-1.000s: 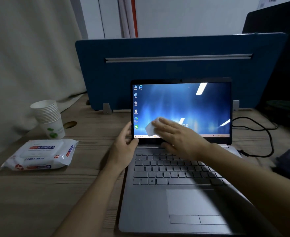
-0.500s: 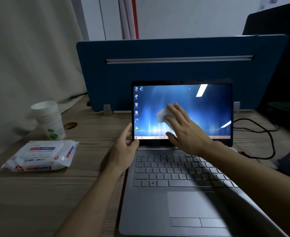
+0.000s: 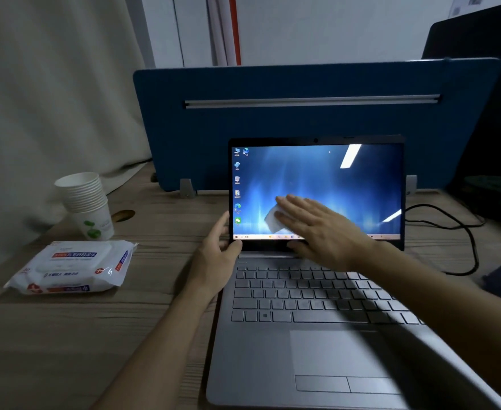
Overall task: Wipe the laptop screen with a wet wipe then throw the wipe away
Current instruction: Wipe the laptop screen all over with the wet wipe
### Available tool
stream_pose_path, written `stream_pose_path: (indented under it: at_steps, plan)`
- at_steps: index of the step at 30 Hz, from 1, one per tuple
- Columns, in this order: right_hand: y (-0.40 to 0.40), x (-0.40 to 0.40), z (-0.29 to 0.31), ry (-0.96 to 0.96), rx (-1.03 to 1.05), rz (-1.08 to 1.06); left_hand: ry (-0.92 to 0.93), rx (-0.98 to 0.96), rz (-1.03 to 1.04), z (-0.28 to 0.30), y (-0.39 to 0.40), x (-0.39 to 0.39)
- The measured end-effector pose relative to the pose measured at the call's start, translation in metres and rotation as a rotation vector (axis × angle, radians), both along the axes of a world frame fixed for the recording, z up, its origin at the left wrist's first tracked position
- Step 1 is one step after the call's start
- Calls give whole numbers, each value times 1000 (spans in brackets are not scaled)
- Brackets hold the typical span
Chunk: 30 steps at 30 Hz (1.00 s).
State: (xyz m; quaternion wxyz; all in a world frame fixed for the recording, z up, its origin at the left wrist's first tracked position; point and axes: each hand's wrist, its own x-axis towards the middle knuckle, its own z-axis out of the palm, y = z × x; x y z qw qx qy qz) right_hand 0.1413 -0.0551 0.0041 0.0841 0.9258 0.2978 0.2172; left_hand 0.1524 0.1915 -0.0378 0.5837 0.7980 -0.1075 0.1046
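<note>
An open silver laptop (image 3: pixel 273 350) stands on the wooden desk, its lit blue screen (image 3: pixel 332 179) facing me. My right hand (image 3: pixel 320 229) lies flat against the lower left part of the screen, pressing a folded white wet wipe (image 3: pixel 273 220) onto the glass; most of the wipe is hidden under my fingers. My left hand (image 3: pixel 216 255) grips the screen's lower left corner, thumb on the bezel.
A white pack of wet wipes (image 3: pixel 72 266) lies at the left, with a stack of paper cups (image 3: pixel 85 202) behind it. A blue divider panel (image 3: pixel 302 113) rises behind the laptop. A black cable (image 3: pixel 462 232) loops at the right. No bin is in view.
My right hand slid the wipe up and to the right across the screen, then back down and to the left. My left hand has kept hold of the corner.
</note>
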Motion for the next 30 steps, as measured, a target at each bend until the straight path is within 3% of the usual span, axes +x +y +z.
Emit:
stream_pose_path:
  at_steps: [7, 15, 22, 30]
  plan:
    - [-4, 20, 31, -81, 259, -232, 8, 7, -11, 2, 0, -2]
    - [13, 6, -5, -30, 25, -36, -7, -17, -13, 1, 0, -1]
    - [-5, 17, 30, -109, 304, -211, 1, -22, -26, -1, 0, 1]
    - [-1, 4, 5, -70, 167, -141, 10, -48, -30, 0, -1, 1]
